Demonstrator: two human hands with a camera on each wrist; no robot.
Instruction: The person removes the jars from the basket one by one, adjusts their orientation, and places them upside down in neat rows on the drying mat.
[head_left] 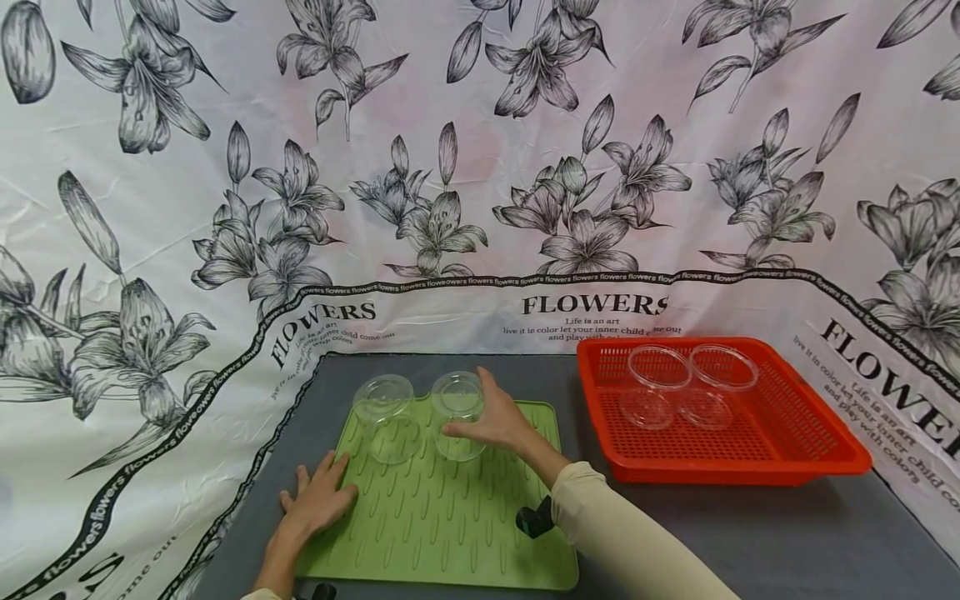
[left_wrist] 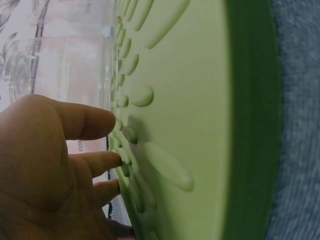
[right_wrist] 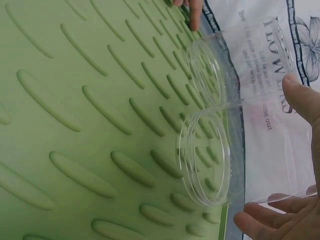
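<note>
A clear plastic container (head_left: 457, 408) stands on end at the far, middle part of a green mat (head_left: 450, 533), thin-walled and round, with ringed edges; whether its lower ring touches the mat is hard to tell. The right hand (head_left: 491, 417) pinches it from the side, thumb on the near side and fingers behind. Just beside it, to the left, a second clear container (head_left: 386, 421) of like shape takes up the mat's far left corner. The left hand (head_left: 318, 500) lies with fingers spread at the mat's left edge, its fingertips on the green surface. The mat looks smooth and rubbery, with rounded corners and rows of raised, elongated ridges. A pale sleeve (head_left: 637, 533) and a small black device (head_left: 535, 518) at the right wrist cover part of the mat's right side. Well to the right, a red plastic basket (head_left: 738, 472), its floor and walls pierced like a grid, holds two more clear containers, a left one (head_left: 656, 387) and a right one (head_left: 716, 387), side by side. Everything rests on a dark grey tabletop (head_left: 712, 533), fabric-like up close. Behind and along both sides hangs a creased white sheet (head_left: 465, 225) printed with black line-drawn lilies and lettering.
</note>
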